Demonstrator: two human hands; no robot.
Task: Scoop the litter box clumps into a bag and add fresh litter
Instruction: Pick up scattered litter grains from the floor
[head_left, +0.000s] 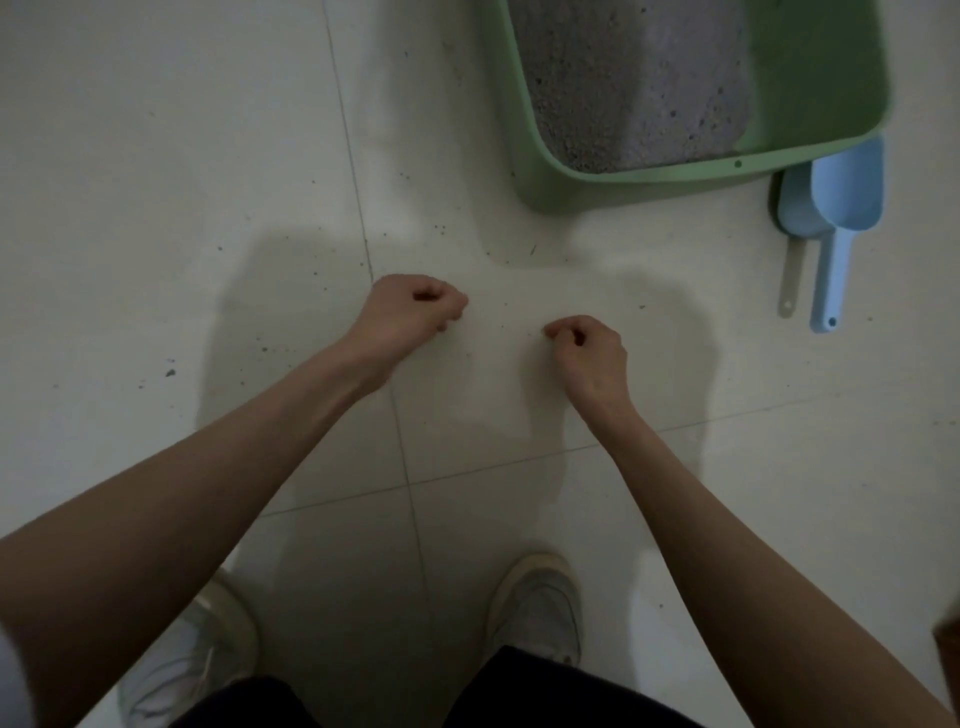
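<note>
Nearest the camera, two pale shoes (537, 608) stand on a white tiled floor (156, 208), dark trouser legs just showing at the bottom edge. Both bare forearms reach forward and down from there. Each hand is curled into a loose fist, and nothing can be seen held in either. The left hand (410, 309) has its fingers folded under, knuckles up. The right hand (589, 348) sits a little nearer and to the right, its fingers (558, 328) bent inward, thumb and forefinger tips close together; whether they pinch anything I cannot tell. The hands are apart, with bare floor between them.

Dark specks of scattered litter dot the tiles around and beyond the hands. Farther off, up and to the right, well clear of both hands, sits the green litter box (623, 179), holding grey litter (634, 83) banked toward its middle. Just beside the box's near right corner lie two scoops on the floor, a blue scoop (844, 202) overlapping a second, grey-handled scoop (792, 260), handles pointing toward the person.
</note>
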